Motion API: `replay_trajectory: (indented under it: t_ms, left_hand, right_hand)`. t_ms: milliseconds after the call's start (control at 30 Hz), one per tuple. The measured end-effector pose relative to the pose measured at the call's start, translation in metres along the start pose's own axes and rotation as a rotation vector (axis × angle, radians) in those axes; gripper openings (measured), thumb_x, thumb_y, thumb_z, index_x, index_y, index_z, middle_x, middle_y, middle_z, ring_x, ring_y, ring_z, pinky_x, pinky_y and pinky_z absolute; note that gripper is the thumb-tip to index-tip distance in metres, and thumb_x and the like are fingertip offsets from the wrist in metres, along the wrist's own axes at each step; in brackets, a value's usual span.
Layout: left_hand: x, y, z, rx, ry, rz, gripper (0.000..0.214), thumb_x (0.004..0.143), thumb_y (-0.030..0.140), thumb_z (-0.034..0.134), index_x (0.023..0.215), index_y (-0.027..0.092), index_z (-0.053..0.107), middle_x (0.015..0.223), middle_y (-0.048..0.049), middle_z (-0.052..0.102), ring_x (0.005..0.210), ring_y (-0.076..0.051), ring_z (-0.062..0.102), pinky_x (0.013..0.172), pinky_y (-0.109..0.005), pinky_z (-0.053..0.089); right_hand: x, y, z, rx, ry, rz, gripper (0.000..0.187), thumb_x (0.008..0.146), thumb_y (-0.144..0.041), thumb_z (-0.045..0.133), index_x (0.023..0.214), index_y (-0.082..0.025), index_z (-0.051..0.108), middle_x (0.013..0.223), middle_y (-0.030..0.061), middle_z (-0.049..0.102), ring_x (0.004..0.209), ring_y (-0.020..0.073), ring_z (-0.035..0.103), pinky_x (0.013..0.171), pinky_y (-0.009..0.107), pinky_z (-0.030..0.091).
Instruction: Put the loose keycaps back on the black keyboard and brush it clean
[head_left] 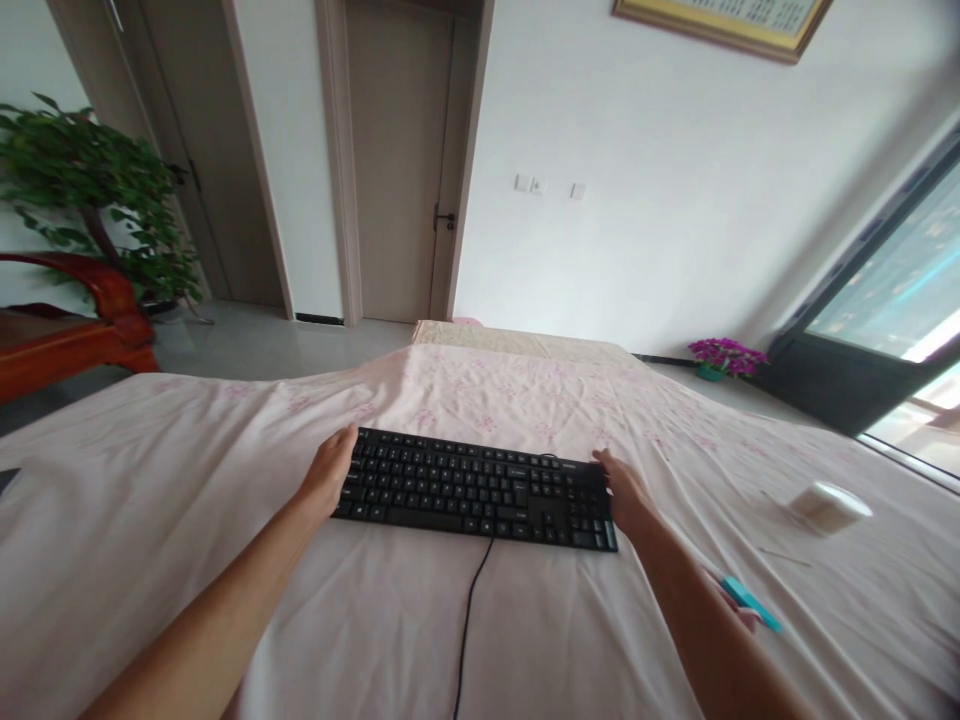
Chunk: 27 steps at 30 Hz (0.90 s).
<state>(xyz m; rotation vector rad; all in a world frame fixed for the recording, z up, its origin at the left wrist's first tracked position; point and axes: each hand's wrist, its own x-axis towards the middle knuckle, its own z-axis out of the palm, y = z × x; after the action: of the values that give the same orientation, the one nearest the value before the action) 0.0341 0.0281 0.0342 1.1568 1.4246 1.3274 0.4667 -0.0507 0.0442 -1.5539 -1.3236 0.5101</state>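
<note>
A black computer keyboard (450, 490) lies between my two hands over a pale pink cloth, its keys facing up. My left hand (330, 470) grips its left end, fingers out of sight behind and beneath the edge. At the right end, beside the number pad, my right hand (621, 492) holds the other side with the thumb along the edge. A thin black cable (472, 600) runs from the keyboard's near edge towards me. Whether the keyboard touches the cloth or is slightly lifted, I cannot tell.
The flowered cloth (390, 620) covers a wide surface. To the right sit a white roll (831, 507) and a turquoise object (750, 603), partly behind my right forearm. A red wooden chair (112, 310) and a leafy plant (97, 190) stand left; purple flowers (726, 356) are back right.
</note>
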Motion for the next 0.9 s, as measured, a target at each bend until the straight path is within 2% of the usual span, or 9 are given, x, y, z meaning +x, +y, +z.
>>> replay_trajectory:
  t_ms: [67,167,333,467,533,567,667,767,900]
  left_hand:
    - [0.001,0.01,0.003,-0.034,-0.026,0.157,0.056,0.077,0.067,0.043,0.088,0.016,0.063,0.092,-0.0075,0.068,0.096,-0.024,0.06,0.08,-0.032,0.048]
    - [0.004,0.028,0.01,-0.141,-0.139,0.117,0.061,0.079,0.068,0.033,0.09,0.016,0.062,0.081,-0.0063,0.068,0.074,-0.021,0.063,0.065,-0.031,0.049]
    - [0.002,0.046,0.016,-0.163,0.131,0.348,0.042,0.084,0.047,0.039,0.063,0.017,0.06,0.063,-0.0026,0.063,0.067,-0.017,0.059,0.071,-0.028,0.046]
    - [-0.006,0.056,0.015,-0.098,0.216,0.469,0.043,0.084,0.036,0.035,0.053,0.018,0.058,0.057,-0.0025,0.062,0.063,-0.017,0.057,0.068,-0.028,0.045]
    - [-0.01,0.063,0.016,-0.125,0.203,0.511,0.044,0.084,0.034,0.034,0.05,0.018,0.057,0.055,-0.0027,0.061,0.06,-0.016,0.056,0.064,-0.028,0.044]
    - [-0.012,0.067,0.017,-0.149,0.182,0.535,0.044,0.084,0.033,0.034,0.05,0.018,0.057,0.055,-0.0029,0.061,0.058,-0.016,0.056,0.063,-0.028,0.043]
    - [-0.02,0.077,0.022,-0.237,0.106,0.614,0.045,0.085,0.031,0.034,0.049,0.018,0.058,0.053,-0.0035,0.06,0.054,-0.014,0.054,0.059,-0.028,0.043]
    - [-0.029,0.086,0.026,-0.268,0.068,0.668,0.046,0.085,0.03,0.034,0.048,0.018,0.058,0.051,-0.0033,0.059,0.051,-0.013,0.052,0.057,-0.028,0.042]
    - [-0.036,0.092,0.03,-0.276,0.09,0.698,0.046,0.085,0.03,0.033,0.046,0.018,0.056,0.049,-0.0034,0.057,0.051,-0.013,0.053,0.057,-0.028,0.042]
  right_hand:
    - [0.006,-0.01,-0.004,0.13,0.125,0.092,0.064,0.082,-0.066,0.033,0.103,-0.015,0.065,0.071,0.0035,0.056,0.05,0.0141,0.049,0.045,0.027,0.042]
    - [0.006,-0.024,-0.008,0.413,0.294,0.08,0.054,0.082,-0.058,0.043,0.108,-0.016,0.065,0.079,0.0024,0.053,0.058,0.0119,0.048,0.051,0.025,0.043]
    - [-0.022,-0.02,0.0,0.511,0.292,-0.02,0.037,0.082,-0.047,0.052,0.104,-0.02,0.067,0.08,0.0026,0.055,0.072,0.0156,0.054,0.066,0.028,0.047]
    - [-0.036,-0.022,-0.012,0.263,-0.009,0.067,0.043,0.085,-0.051,0.045,0.106,-0.02,0.068,0.098,0.0091,0.065,0.098,0.0265,0.059,0.087,0.04,0.047]
    - [-0.032,-0.039,-0.024,-0.003,-0.253,0.076,0.046,0.085,-0.054,0.045,0.111,-0.022,0.066,0.119,0.009,0.062,0.116,0.0304,0.051,0.103,0.046,0.036]
    - [-0.028,-0.052,-0.028,-0.149,-0.304,0.047,0.047,0.084,-0.056,0.047,0.118,-0.026,0.063,0.129,0.0062,0.056,0.124,0.0303,0.043,0.109,0.047,0.027]
    - [-0.017,-0.094,-0.023,-0.353,-0.26,-0.144,0.058,0.087,-0.06,0.038,0.136,-0.03,0.045,0.145,0.0012,0.037,0.135,0.027,0.029,0.114,0.046,0.017]
    - [-0.017,-0.126,0.001,-0.405,-0.206,-0.314,0.063,0.091,-0.059,0.03,0.145,-0.028,0.026,0.152,-0.0009,0.021,0.14,0.023,0.016,0.116,0.044,0.01]
    - [-0.024,-0.143,0.023,-0.364,-0.798,-0.246,0.057,0.09,-0.059,0.034,0.139,-0.03,0.04,0.146,-0.0015,0.035,0.135,0.023,0.029,0.115,0.044,0.018]
